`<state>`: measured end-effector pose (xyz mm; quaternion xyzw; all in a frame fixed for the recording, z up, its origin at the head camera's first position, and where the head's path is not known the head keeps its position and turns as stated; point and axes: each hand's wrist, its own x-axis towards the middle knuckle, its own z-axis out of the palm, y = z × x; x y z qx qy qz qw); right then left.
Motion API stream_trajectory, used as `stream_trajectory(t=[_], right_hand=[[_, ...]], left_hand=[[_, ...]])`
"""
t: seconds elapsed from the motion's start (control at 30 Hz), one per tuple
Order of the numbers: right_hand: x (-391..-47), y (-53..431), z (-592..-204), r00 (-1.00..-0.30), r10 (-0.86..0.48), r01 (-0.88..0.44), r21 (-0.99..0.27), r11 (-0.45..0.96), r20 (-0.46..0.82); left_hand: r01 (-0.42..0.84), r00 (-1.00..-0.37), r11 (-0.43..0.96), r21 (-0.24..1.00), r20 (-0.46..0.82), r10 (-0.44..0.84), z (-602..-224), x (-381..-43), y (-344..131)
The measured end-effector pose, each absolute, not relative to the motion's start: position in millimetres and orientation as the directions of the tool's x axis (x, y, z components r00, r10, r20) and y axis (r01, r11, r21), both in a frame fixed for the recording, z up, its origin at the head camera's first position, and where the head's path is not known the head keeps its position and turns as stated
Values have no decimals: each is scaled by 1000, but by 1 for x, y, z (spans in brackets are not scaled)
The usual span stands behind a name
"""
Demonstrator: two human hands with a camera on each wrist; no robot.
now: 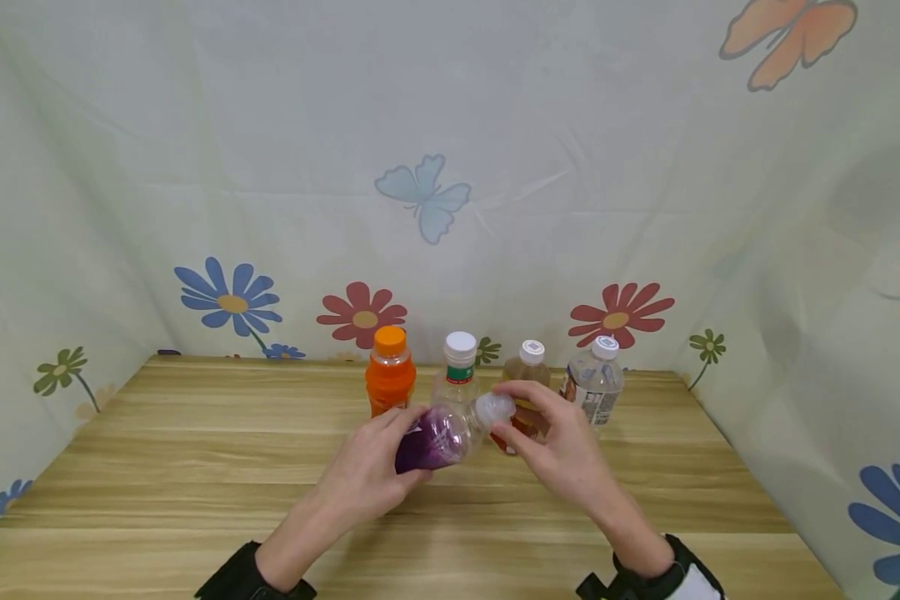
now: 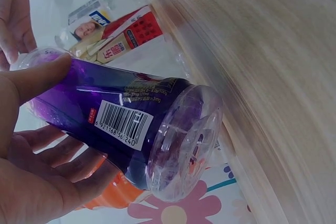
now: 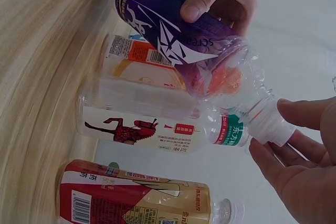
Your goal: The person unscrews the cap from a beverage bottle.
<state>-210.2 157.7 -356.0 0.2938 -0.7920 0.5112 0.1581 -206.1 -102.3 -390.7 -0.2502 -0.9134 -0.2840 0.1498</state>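
Hands (image 1: 371, 467) (image 1: 562, 442) grasping purple bottle (image 1: 435, 437) and cap (image 1: 492, 409), four bottles (image 1: 461, 358) behind, table's side edges (image 1: 738, 462) well apart

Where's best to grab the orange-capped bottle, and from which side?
Probably grip the orange-capped bottle round its upper body, coming from the left. It stands upright at the row's left end, a green-necked bottle close on its right. From the head view, its base is behind the left hand holding the purple bottle.
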Motion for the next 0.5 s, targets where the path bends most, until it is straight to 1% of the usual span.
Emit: stream_trajectory(t=[0.17, 0.27, 0.5], right_hand=[[-210, 159, -356, -773, -309, -632, -715, 298, 554], [-210, 159, -356, -781, -293, -624, -706, 335, 551], [-210, 157, -356, -861, -225, -508, -733, 453, 457]], left_hand=[[548, -825, 713, 438, 424, 373, -390, -206, -102], [556, -818, 714, 426, 436, 377, -391, -205, -102], [552, -822, 715, 429, 425, 379, -391, -205, -101]])
